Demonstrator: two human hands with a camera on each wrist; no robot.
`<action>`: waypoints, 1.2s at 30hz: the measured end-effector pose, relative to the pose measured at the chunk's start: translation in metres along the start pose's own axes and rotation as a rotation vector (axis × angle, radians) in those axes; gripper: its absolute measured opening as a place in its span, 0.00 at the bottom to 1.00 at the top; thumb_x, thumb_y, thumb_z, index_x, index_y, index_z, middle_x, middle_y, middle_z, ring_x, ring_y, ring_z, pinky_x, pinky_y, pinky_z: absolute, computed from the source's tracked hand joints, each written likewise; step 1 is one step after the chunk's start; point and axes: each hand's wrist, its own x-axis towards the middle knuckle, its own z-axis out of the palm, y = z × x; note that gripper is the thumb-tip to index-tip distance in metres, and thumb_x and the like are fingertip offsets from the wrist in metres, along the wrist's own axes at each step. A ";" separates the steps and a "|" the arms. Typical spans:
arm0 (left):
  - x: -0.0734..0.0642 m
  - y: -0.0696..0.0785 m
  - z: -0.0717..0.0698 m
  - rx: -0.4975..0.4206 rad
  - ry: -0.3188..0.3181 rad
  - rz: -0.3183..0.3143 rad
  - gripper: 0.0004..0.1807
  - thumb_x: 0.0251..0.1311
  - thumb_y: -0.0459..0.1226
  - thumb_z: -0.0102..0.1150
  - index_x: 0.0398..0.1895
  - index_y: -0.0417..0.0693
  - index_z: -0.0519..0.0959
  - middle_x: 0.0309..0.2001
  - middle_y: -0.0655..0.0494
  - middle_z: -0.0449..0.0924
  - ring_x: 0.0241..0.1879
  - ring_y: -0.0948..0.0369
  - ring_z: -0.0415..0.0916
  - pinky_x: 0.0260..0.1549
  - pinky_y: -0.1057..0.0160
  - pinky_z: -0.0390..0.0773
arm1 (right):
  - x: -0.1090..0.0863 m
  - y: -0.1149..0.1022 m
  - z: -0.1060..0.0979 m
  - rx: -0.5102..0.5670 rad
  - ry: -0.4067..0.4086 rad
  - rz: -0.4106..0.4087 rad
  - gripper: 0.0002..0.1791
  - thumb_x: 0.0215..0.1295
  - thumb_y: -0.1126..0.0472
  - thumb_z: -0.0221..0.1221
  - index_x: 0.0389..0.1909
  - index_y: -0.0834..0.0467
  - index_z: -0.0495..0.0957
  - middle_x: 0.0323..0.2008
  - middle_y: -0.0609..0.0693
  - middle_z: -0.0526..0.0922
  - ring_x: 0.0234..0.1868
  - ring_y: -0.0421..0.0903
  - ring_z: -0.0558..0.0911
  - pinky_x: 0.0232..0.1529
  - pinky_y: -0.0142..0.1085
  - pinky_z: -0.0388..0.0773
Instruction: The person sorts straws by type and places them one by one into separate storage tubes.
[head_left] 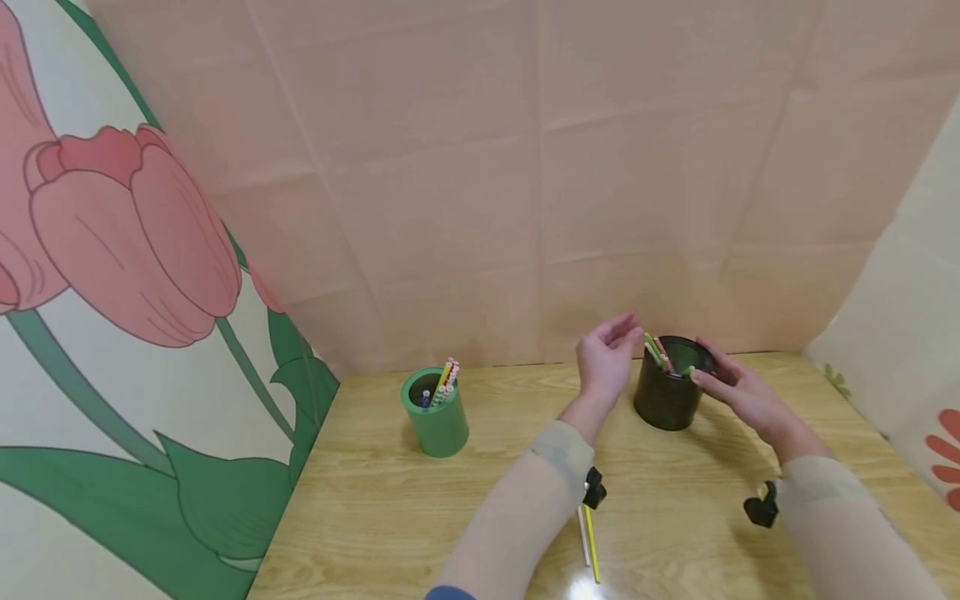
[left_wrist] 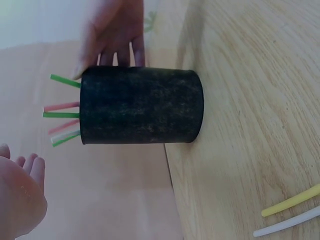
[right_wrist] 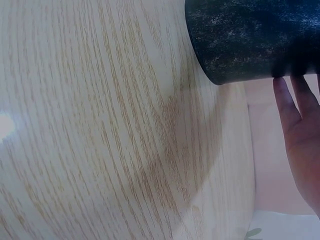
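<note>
A black cylindrical cup point(head_left: 667, 398) stands on the table at the right, with green, pink and white thin sticks point(head_left: 657, 352) poking out of its top. My right hand point(head_left: 742, 392) holds this cup from the right, thumb at the near rim and the other fingers along the far side. In the right wrist view, fingertips point(right_wrist: 281, 85) touch the dark wall. To the left of the rim, my left hand point(head_left: 606, 358) hovers near the stick tops with loosely bent fingers and nothing in them. The left wrist view shows it point(left_wrist: 22, 195) apart from the sticks.
A green cup point(head_left: 441, 425) with several coloured sticks stands at the left on the wooden table point(head_left: 360, 517). A yellow stick point(head_left: 592, 546) and a white stick point(head_left: 583, 537) lie near the front, partly behind the left forearm. A pinkish sheet point(head_left: 450, 208) hangs behind the table.
</note>
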 end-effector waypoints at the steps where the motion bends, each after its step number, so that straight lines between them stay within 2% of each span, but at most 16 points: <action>1: 0.000 -0.001 -0.001 0.004 0.007 0.001 0.11 0.65 0.26 0.72 0.49 0.41 0.91 0.44 0.54 0.92 0.40 0.70 0.88 0.45 0.72 0.86 | 0.000 0.000 0.000 0.002 0.000 -0.001 0.42 0.85 0.54 0.55 0.89 0.44 0.44 0.77 0.74 0.61 0.58 0.17 0.69 0.51 0.15 0.73; 6: 0.002 -0.004 -0.007 0.006 0.026 0.008 0.10 0.66 0.27 0.72 0.48 0.43 0.91 0.46 0.49 0.92 0.41 0.69 0.88 0.45 0.72 0.87 | -0.001 0.000 0.000 0.014 -0.002 -0.004 0.41 0.85 0.54 0.55 0.89 0.42 0.43 0.77 0.75 0.59 0.59 0.17 0.68 0.51 0.15 0.73; 11: 0.005 -0.006 -0.018 0.035 0.033 0.009 0.08 0.66 0.29 0.73 0.46 0.44 0.91 0.45 0.50 0.92 0.40 0.68 0.88 0.44 0.71 0.87 | 0.001 0.000 0.001 0.003 -0.002 -0.001 0.41 0.85 0.53 0.55 0.88 0.42 0.43 0.77 0.75 0.60 0.59 0.18 0.68 0.51 0.15 0.73; 16: 0.008 -0.010 -0.038 0.106 0.042 0.012 0.06 0.65 0.29 0.74 0.44 0.44 0.92 0.41 0.54 0.92 0.36 0.69 0.87 0.40 0.70 0.87 | 0.002 0.000 0.000 -0.014 -0.011 0.010 0.42 0.85 0.52 0.54 0.88 0.41 0.42 0.78 0.75 0.60 0.58 0.18 0.68 0.50 0.15 0.72; 19: 0.007 -0.014 -0.053 0.142 0.045 -0.007 0.06 0.64 0.29 0.75 0.43 0.42 0.91 0.39 0.57 0.92 0.34 0.69 0.86 0.38 0.71 0.87 | 0.002 0.002 0.000 -0.010 -0.010 0.004 0.41 0.86 0.53 0.54 0.88 0.41 0.42 0.77 0.76 0.60 0.58 0.17 0.67 0.50 0.15 0.73; 22: 0.003 -0.019 -0.067 0.159 0.034 -0.046 0.06 0.64 0.29 0.75 0.42 0.40 0.91 0.36 0.55 0.92 0.32 0.67 0.85 0.34 0.71 0.87 | 0.001 0.002 -0.001 -0.008 -0.012 0.000 0.41 0.86 0.53 0.54 0.88 0.40 0.42 0.77 0.76 0.59 0.59 0.17 0.68 0.50 0.15 0.73; 25: -0.004 -0.027 -0.082 0.134 0.005 -0.098 0.06 0.64 0.27 0.74 0.43 0.36 0.90 0.34 0.51 0.91 0.31 0.62 0.87 0.33 0.69 0.88 | 0.000 0.002 -0.003 -0.029 -0.016 0.015 0.41 0.86 0.51 0.54 0.88 0.37 0.41 0.78 0.75 0.59 0.60 0.21 0.69 0.49 0.15 0.72; 29: -0.017 -0.035 -0.103 0.081 -0.020 -0.182 0.06 0.62 0.24 0.73 0.42 0.33 0.89 0.32 0.49 0.90 0.31 0.58 0.89 0.33 0.65 0.90 | 0.000 0.002 -0.004 -0.064 -0.026 0.037 0.42 0.85 0.48 0.54 0.88 0.33 0.40 0.78 0.74 0.60 0.67 0.34 0.71 0.48 0.16 0.72; 31: -0.025 -0.039 -0.113 0.085 -0.031 -0.226 0.06 0.61 0.23 0.73 0.41 0.34 0.89 0.32 0.49 0.90 0.30 0.58 0.88 0.33 0.63 0.91 | 0.000 0.002 -0.004 -0.073 -0.023 0.038 0.42 0.85 0.48 0.54 0.88 0.33 0.41 0.78 0.74 0.61 0.68 0.37 0.71 0.49 0.16 0.72; 33: -0.033 -0.043 -0.123 0.102 -0.050 -0.269 0.07 0.61 0.23 0.73 0.41 0.35 0.89 0.32 0.49 0.90 0.30 0.57 0.89 0.33 0.61 0.91 | 0.001 0.002 -0.003 -0.063 -0.028 0.031 0.42 0.85 0.49 0.54 0.88 0.34 0.40 0.78 0.74 0.60 0.67 0.34 0.71 0.49 0.15 0.72; 36: -0.044 -0.048 -0.135 0.168 -0.090 -0.322 0.08 0.61 0.24 0.73 0.42 0.35 0.89 0.32 0.50 0.90 0.31 0.57 0.89 0.34 0.58 0.92 | 0.002 0.005 -0.001 -0.041 -0.022 0.011 0.42 0.86 0.52 0.54 0.88 0.37 0.41 0.78 0.75 0.60 0.62 0.23 0.69 0.49 0.15 0.72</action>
